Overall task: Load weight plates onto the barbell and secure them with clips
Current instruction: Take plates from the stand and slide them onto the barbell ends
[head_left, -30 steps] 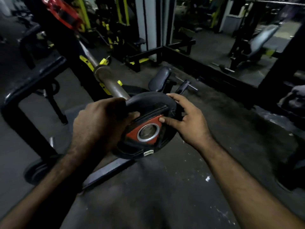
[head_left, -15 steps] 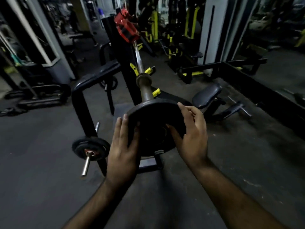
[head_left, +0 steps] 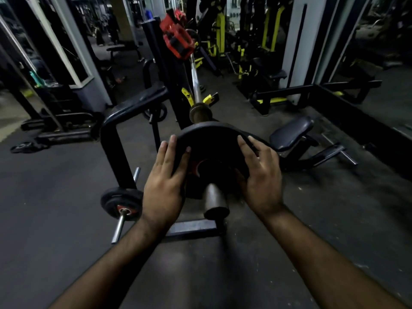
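The fingers of the left hand (head_left: 163, 192) lie spread and flat against the near face of a black weight plate (head_left: 214, 139), the fingertips reaching its upper left rim. The fingers of the right hand (head_left: 262, 184) press flat on the right side of the same plate, the tips curling just over its top edge. Neither hand is clenched; both are open-palmed, bearing on the plate from either side rather than wrapping it.

The plate sits on the barbell sleeve (head_left: 215, 202), whose dull grey end sticks out toward the camera between the two wrists. A patch of red shows on the plate's face beside the hub. Beyond the plate the sleeve's collar (head_left: 200, 112) is visible, and the plate stands short of it, with bare sleeve between them. From the collar the thin shaft of the barbell (head_left: 194, 79) runs away and up into the dim room, resting on a black rack with yellow hooks (head_left: 186, 97). At the far end a red clip (head_left: 177, 42) is on the bar; whether a plate sits behind it cannot be told.

To the left, a black frame (head_left: 116, 139) stands on the floor, and low on it a peg carries a smaller plate (head_left: 121, 204) with a red centre. Another plate (head_left: 24, 146) lies flat on the dark floor further left. To the right of the hands is a padded seat (head_left: 292, 130) on a low stand
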